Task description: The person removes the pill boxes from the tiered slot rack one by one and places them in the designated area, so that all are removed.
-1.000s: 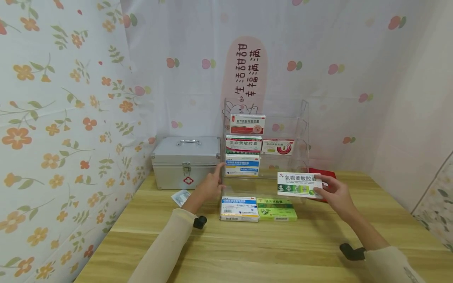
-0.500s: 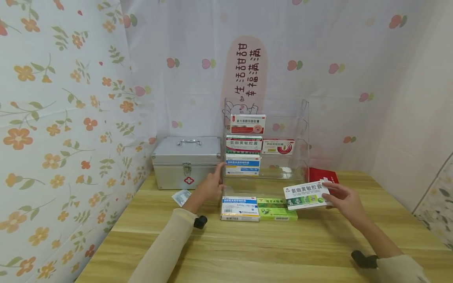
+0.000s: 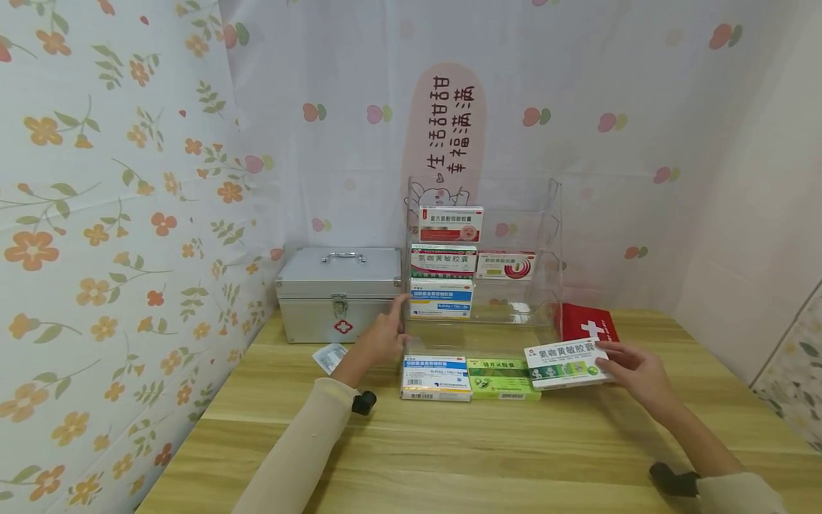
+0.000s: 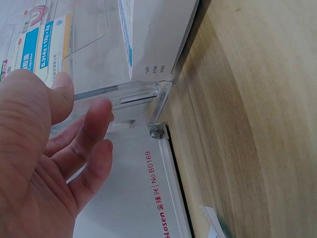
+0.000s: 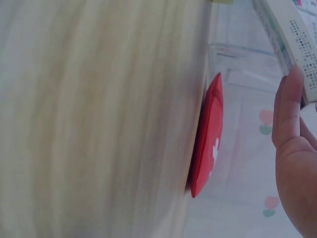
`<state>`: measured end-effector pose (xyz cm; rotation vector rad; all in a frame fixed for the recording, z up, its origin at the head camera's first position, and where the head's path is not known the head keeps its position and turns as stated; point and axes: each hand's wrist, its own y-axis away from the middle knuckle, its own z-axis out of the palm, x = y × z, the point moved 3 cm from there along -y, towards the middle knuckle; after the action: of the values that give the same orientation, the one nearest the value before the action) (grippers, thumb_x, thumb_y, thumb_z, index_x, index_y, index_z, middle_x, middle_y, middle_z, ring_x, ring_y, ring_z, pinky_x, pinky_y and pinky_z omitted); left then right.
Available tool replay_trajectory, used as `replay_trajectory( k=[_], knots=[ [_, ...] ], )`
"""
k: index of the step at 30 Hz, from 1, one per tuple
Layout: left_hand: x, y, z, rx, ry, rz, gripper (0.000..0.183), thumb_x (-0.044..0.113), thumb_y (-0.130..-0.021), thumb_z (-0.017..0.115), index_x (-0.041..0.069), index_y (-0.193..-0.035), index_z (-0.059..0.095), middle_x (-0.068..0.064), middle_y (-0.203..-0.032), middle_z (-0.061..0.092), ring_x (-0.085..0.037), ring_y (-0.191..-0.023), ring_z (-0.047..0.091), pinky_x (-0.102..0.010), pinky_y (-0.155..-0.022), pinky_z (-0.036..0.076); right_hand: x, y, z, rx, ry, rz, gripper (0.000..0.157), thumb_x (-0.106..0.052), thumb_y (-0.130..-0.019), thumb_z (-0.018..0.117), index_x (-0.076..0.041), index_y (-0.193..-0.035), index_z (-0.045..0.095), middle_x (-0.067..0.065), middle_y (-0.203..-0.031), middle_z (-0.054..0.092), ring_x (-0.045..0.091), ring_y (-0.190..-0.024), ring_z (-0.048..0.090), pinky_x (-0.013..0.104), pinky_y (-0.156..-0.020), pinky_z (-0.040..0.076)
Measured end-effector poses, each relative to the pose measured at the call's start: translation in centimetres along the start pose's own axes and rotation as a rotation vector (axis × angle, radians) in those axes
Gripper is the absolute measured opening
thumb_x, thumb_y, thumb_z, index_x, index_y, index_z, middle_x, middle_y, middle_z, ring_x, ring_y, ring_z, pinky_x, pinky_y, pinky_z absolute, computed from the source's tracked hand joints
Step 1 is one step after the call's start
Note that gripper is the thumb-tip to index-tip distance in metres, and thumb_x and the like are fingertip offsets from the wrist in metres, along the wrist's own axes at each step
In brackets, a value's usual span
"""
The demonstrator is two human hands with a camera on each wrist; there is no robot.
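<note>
Fingers against the clear rack (image 3: 507,312), your left hand (image 3: 379,340) likely steadies it; whether gripping, I can't tell. Your right hand (image 3: 637,373) pinches the white box (image 3: 565,365) by its right end, beside the green box (image 3: 499,379), seemingly keeping print uncovered.

Silver metal case (image 3: 315,314) on the wood-grain surface (image 3: 449,457), lid down, red-cross badge (image 3: 343,326) below the clasp (image 3: 340,307); I can read No.B0169 in red on it. Small pale packet (image 3: 330,357) lying just in front of the case. Red pouch (image 3: 581,320), white cross, well to the case's right. Floral curtain (image 3: 96,214) left of the case. Printed cloth (image 3: 359,157) behind it, pink rabbit print (image 3: 444,121) up and right.
</note>
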<state>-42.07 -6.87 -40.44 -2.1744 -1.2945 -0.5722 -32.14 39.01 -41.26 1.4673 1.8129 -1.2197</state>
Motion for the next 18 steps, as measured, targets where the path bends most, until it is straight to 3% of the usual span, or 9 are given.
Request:
replay_trajectory(
  k=[5,18],
  knots=[
    [0.06,-0.15,0.01,0.0,-0.018,-0.007,0.088,0.001,-0.092,0.066,0.026,-0.154,0.01,-0.004,-0.077,0.058,-0.017,-0.057,0.057,-0.027,-0.052,0.049,0.53,0.14,-0.55,-0.005,-0.017,0.028,0.05,-0.02,-0.098,0.065,0.01,-0.135,0.051,-0.03,-0.105,0.056,-0.002,-0.086,0.065,0.034,-0.069,0.059],
    [0.13,0.04,-0.02,0.005,-0.019,-0.009,0.087,0.004,-0.093,0.067,0.026,-0.154,0.01,-0.004,-0.076,0.059,-0.017,-0.057,0.058,-0.028,-0.052,0.05,1.06,0.51,-1.04,-0.016,-0.022,0.077,0.052,-0.026,-0.097,0.066,0.006,-0.134,0.052,-0.028,-0.106,0.057,-0.002,-0.087,0.065,0.034,-0.071,0.059]
  ],
)
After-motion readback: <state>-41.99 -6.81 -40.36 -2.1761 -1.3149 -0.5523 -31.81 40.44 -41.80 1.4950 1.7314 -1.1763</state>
